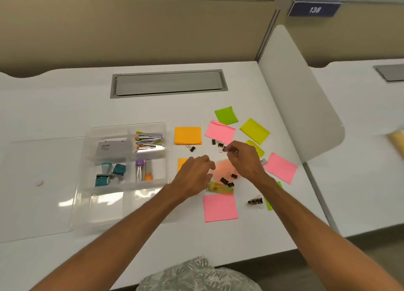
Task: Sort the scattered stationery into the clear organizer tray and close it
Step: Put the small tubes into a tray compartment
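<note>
The clear organizer tray point(91, 203) lies left of centre on the white desk, holding staplers point(149, 141), a grey box point(112, 149), teal stamps point(113, 172) and staple removers point(143, 169). Its clear lid point(37, 188) lies flat to its left. Sticky note pads lie scattered to the right: orange point(188, 135), pink point(219, 207), green point(226, 115). Small black binder clips point(227, 180) sit among them. My right hand point(244, 159) pinches a small black binder clip point(225, 148). My left hand point(194, 174) hovers with curled fingers over the clips; what it holds is hidden.
A grey cable hatch point(168, 84) is set into the desk behind the tray. A white divider panel point(295, 98) bounds the desk on the right, with a neighbouring desk beyond. A larger black binder clip point(255, 201) lies near the front right.
</note>
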Tool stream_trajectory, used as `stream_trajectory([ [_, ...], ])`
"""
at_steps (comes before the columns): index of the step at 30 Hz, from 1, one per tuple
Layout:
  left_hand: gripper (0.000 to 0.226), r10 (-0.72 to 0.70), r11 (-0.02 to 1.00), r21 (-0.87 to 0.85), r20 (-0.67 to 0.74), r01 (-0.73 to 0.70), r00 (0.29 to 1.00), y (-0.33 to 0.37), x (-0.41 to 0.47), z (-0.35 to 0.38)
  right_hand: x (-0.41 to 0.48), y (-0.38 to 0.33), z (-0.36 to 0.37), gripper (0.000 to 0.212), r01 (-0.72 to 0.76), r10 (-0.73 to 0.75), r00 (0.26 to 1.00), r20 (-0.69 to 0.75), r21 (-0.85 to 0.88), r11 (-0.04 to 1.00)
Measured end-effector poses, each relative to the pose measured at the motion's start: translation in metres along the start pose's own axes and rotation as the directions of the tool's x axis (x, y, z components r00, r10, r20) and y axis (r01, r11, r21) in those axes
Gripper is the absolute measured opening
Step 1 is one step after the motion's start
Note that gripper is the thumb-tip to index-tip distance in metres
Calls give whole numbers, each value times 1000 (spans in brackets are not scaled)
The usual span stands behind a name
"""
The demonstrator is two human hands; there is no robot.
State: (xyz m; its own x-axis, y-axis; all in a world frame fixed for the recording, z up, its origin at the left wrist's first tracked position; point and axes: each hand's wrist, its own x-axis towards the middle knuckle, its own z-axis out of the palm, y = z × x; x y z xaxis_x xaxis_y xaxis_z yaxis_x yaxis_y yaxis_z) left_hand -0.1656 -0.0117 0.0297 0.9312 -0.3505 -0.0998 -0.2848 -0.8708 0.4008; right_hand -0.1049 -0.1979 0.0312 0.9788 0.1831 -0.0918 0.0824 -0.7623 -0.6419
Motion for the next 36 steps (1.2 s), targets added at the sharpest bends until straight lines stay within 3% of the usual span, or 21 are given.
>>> stream_trajectory([
  [7, 29, 94, 943, 296, 205, -153, 974, 26, 15, 32, -8, 72, -52, 29, -62, 72, 997, 43, -189, 980],
  [13, 24, 77, 943, 303, 200, -136, 977, 31, 18, 33, -10, 93, -59, 50, 245, -97, 924, 369, -381, 892],
  [18, 21, 37, 961, 264, 184, -85, 982, 31, 13, 29, -11, 98, -47, 36, 440, -268, 891, 367, -549, 711],
  [22, 15, -9, 986, 168, 157, -17, 988, 29, 11, 25, -8, 95, -47, 30, 482, -340, 875, 345, -556, 677],
  [27, 37, -136, 984, -105, 59, 142, 989, 14, 5, 7, 4, 64, -47, 24, 437, -358, 893, 271, -340, 833],
  [30, 36, -235, 932, -289, -21, 219, 972, -4, -3, -9, 11, 38, -39, 23, 364, -340, 915, 217, -81, 928],
  [33, 27, -355, 851, -453, -126, 265, 926, -27, -16, -27, 12, 0, -25, 25, 277, -305, 933, 192, 156, 948],
  [36, 22, -522, 728, -586, -134, 357, 842, -53, -32, -50, 14, -36, -6, 32, 213, -275, 940, 201, 283, 935],
])
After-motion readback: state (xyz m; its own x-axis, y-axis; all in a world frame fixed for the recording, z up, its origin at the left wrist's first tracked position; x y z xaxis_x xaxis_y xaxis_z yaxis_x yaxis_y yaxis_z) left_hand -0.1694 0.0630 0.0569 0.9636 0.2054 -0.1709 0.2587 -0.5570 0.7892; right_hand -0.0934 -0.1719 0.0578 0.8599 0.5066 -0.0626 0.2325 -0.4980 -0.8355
